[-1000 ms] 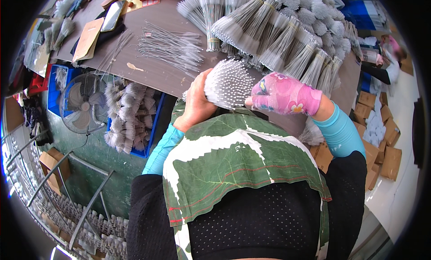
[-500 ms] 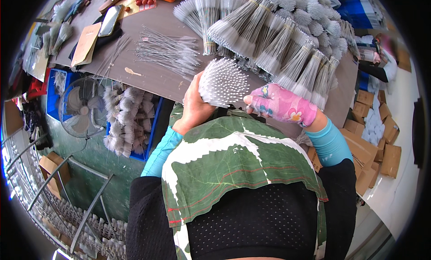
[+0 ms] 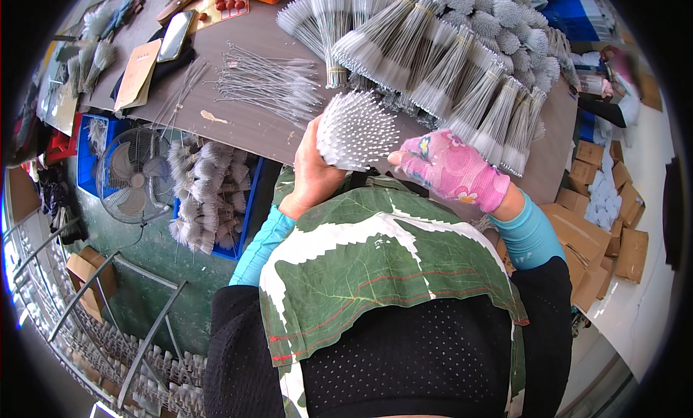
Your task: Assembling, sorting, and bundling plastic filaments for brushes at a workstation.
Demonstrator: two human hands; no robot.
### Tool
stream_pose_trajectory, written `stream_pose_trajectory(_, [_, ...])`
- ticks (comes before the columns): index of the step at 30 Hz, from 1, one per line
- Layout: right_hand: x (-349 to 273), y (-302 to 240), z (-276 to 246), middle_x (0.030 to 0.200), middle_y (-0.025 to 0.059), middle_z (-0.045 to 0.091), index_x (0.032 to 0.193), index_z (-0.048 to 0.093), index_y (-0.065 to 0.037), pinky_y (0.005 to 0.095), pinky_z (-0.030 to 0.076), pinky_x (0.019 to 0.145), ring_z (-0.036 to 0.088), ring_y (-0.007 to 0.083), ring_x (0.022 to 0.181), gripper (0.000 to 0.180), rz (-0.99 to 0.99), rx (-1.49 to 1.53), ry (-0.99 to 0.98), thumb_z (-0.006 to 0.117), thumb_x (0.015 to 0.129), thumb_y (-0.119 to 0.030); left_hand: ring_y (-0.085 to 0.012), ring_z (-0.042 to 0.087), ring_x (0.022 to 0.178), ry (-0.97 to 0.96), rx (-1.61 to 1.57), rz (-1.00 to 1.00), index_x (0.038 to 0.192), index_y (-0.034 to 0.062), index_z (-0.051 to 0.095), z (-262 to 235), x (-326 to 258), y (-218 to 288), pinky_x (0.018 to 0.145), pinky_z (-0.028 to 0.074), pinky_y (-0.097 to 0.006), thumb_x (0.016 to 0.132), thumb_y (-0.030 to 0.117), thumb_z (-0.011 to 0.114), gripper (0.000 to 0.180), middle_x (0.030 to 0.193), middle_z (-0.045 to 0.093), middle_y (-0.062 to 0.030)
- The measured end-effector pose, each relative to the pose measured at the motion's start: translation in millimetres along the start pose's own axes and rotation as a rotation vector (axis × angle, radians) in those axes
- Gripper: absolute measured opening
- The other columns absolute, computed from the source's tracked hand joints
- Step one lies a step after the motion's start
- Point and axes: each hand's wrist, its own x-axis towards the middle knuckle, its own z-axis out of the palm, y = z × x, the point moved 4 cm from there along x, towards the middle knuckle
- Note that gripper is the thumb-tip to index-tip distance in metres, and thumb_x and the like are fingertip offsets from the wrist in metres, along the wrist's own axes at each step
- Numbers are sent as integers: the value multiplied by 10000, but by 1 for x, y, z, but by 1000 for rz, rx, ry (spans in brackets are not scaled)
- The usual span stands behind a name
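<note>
Packaging and screens noted around the workbench

Brown cardboard boxes are stacked on the floor at the right of the table, flaps open or folded. More brown boxes lie on the green floor at lower left. A tan paper envelope rests on the table's far left, beside a flat dark phone with a reflective screen.

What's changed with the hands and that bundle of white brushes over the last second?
The bundle of white brushes has tipped from head-on to tilted up and left. The right hand, in a pink glove, has slid from on top of the bundle to its right side. The left hand still grips it from the left. The tied brush bundles and loose wire brushes on the brown table lie as before.
</note>
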Motion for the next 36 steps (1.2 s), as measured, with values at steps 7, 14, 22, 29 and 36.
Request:
stream_pose_trajectory(7, [9, -13, -13, 657, 177, 580, 735, 629, -21, 405, 452, 640, 581, 330, 652, 428, 106, -220, -134, 523, 887, -407, -328, 559, 1033, 31, 78, -17, 1220, 34, 460, -3, -1, 2, 857, 444, -382, 667, 113, 753, 630, 1119, 569, -165])
stream_pose_trajectory(14, [7, -2, -16, 643, 77, 611, 800, 667, -16, 331, 463, 638, 567, 185, 595, 440, 281, 210, -296, 532, 884, -427, -319, 553, 1060, 26, 12, 9, 1229, 29, 454, -5, -2, 1, 879, 443, -373, 656, 128, 769, 662, 1132, 565, -168])
stream_pose_trajectory(22, [11, -4, -11, 692, 52, 625, 852, 667, -17, 290, 432, 600, 533, 118, 606, 377, 227, 223, -431, 531, 899, -365, -337, 547, 1048, -34, 49, 38, 1235, 32, 444, -5, -4, 1, 872, 442, -394, 647, 123, 763, 675, 1127, 558, -167])
stream_pose_trajectory(29, [13, -15, -12, 745, 183, 621, 792, 651, -46, 401, 467, 710, 610, 332, 758, 446, 148, -254, -381, 520, 871, -466, -359, 530, 1041, -34, 63, 16, 1239, 29, 431, -4, -7, -1, 863, 433, -419, 660, 125, 747, 667, 1116, 549, -176])
stream_pose_trajectory(36, [9, 6, -7, 738, 129, 646, 847, 668, -24, 359, 471, 707, 613, 230, 690, 461, 185, 138, -418, 513, 883, -456, -365, 537, 1026, -25, 25, 40, 1223, 25, 445, -3, -7, -1, 854, 439, -415, 661, 122, 747, 645, 1103, 554, -180])
